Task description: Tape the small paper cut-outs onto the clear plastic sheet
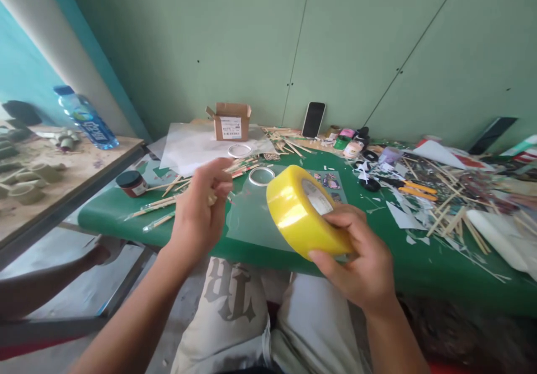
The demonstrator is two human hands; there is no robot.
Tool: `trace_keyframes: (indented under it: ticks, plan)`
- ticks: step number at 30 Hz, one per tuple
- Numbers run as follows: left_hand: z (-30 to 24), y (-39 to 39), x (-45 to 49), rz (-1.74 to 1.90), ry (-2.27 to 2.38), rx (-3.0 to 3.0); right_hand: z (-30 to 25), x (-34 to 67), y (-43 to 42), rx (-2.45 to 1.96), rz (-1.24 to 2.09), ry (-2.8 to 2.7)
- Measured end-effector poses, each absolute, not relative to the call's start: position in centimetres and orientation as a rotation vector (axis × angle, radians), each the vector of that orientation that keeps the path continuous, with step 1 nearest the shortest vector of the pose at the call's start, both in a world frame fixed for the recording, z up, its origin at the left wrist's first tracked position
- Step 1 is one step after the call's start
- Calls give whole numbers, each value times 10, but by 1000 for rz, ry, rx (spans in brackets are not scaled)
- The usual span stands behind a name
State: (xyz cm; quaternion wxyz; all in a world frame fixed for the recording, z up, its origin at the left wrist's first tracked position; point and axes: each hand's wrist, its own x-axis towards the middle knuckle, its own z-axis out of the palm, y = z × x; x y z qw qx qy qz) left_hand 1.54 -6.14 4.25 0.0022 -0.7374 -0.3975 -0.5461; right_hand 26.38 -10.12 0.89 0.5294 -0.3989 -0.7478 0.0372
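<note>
One tape roll (287,214) held above the near part of the green table cover (403,267), clamped in the right hand (363,253). Seems an early stage: already lifted, with no stretched strip visible and unwinding apparently undone. Looks glossy and bright yellow, thickly wound, tilted, with a pale printed core (318,197). Left hand (199,206) raised apart from it, fingers (220,187) curled; cannot tell whether pinching anything.

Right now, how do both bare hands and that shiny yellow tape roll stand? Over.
Right hand gripping shiny yellow tape roll above green-covered table. Left hand raised, curled; any hold unclear. Nearby clutter: thin pale wooden sticks left of it.
</note>
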Motion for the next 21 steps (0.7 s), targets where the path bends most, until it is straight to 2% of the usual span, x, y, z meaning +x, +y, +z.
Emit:
trace_keyframes:
  ticks: [4,11,14,18,21]
  plan:
    - [62,-70,27,-1444,-1170,-2625,1,276,-103,-938,279,-1723]
    - [83,-66,45,-1833,-1340,-2934,-9,290,-110,-899,427,-1675]
    - [92,-66,47,-1835,-1315,-3085,-8,295,-113,-888,410,-1675]
    - [99,-67,51,-1566,-1232,-3259,-3,299,-117,-903,337,-1731]
    - [97,-65,55,-1204,-1291,-3067,3,297,-122,-909,257,-1782]
